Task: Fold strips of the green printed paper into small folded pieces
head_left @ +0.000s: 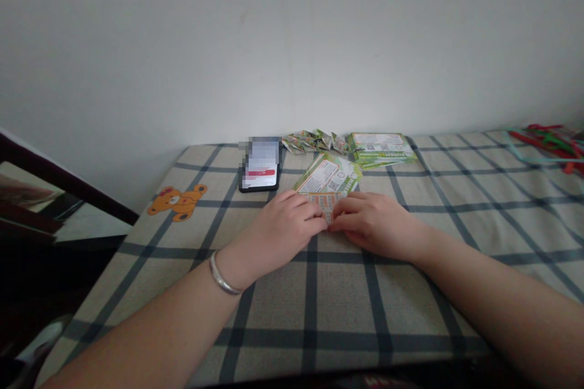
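A printed green and white paper sheet [325, 179] lies on the checked tablecloth, with orange print along its near part. My left hand [291, 223], a silver bangle on its wrist, has its fingers closed on the sheet's near left edge. Opposite it, my right hand [368, 223] pinches the near right edge. The fingertips of both hands almost meet at the sheet's near corner, and they hide part of it. Just beyond the sheet sit several folded paper pieces [314, 141] with the same green print. A stack of similar sheets [382, 147] rests at their right.
A phone [262, 164] with a lit, partly blurred screen lies left of the sheet. Farther left is a bear-shaped picture [177, 202] on the tablecloth [283, 310]. Red and green items [550, 143] lie at the far right. A white wall [292, 42] rises behind the table.
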`<action>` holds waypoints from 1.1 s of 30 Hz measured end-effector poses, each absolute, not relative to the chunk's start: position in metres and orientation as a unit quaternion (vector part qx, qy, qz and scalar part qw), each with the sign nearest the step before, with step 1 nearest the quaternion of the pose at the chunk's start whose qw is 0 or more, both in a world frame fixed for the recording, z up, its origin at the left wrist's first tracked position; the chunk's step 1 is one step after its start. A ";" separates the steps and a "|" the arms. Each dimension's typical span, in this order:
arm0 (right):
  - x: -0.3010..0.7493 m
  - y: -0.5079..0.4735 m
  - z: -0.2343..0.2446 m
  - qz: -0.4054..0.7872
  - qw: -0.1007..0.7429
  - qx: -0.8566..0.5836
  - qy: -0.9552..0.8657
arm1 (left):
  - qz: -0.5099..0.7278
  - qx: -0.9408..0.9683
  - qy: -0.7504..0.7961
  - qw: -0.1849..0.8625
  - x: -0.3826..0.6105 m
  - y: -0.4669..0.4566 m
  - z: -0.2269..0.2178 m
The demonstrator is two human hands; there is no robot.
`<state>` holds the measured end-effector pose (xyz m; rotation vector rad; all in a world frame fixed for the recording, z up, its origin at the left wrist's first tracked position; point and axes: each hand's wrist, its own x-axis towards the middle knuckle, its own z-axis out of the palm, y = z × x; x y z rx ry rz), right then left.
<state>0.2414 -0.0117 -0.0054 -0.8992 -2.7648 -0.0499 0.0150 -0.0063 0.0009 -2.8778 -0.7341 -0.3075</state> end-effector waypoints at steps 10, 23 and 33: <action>0.244 -0.012 -0.005 0.000 0.094 -0.328 -0.940 | -0.081 -0.966 -0.231 0.084 0.002 0.001 0.000; 0.245 -0.013 -0.003 0.001 0.087 -0.332 -0.939 | -0.099 -0.965 -0.236 0.046 -0.006 0.003 0.003; 0.249 -0.012 -0.002 0.010 0.081 -0.334 -0.939 | -0.068 -0.958 -0.277 0.034 -0.006 -0.002 0.010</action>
